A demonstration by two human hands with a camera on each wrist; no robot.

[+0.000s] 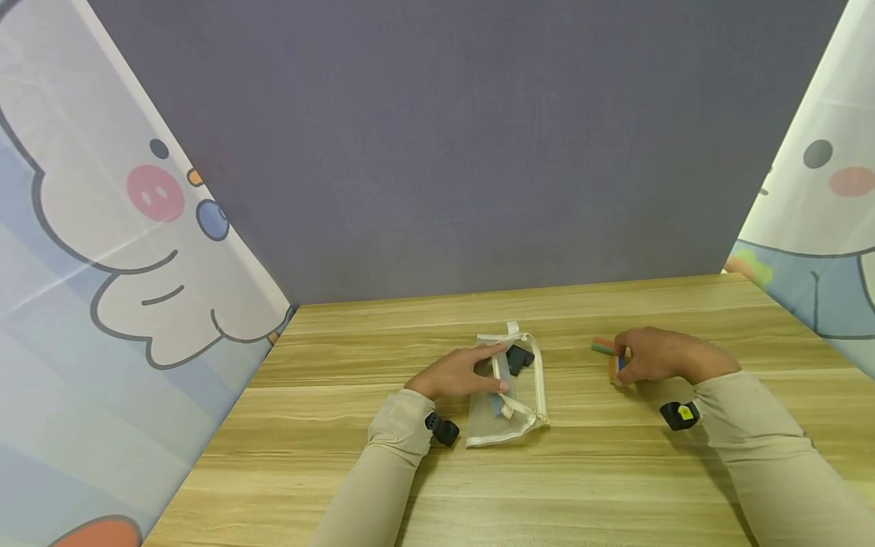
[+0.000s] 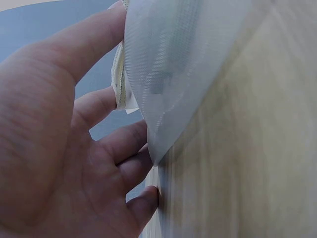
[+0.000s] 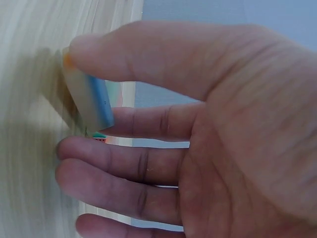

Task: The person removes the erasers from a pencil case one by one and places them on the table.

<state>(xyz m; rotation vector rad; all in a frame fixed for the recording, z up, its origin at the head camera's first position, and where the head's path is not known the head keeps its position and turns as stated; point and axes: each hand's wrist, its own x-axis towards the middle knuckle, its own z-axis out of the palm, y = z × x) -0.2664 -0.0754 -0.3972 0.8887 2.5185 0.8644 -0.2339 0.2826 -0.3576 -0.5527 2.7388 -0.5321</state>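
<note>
A see-through mesh pouch with a cream zipper edge lies on the table, its mouth spread apart. My left hand reaches over its left side, thumb and index finger apart, their tips at the zipper edge. A small black object shows in the mouth, and a blue piece shows through the mesh. Right of the pouch, my right hand pinches a small white, blue and orange block between thumb and index finger. Just beyond it lies a small red and green block.
The wood-grain table ends at a grey upright panel at the back. Cartoon-printed curtains hang on the left and right. A small black camera sits at the left wrist and another at the right wrist.
</note>
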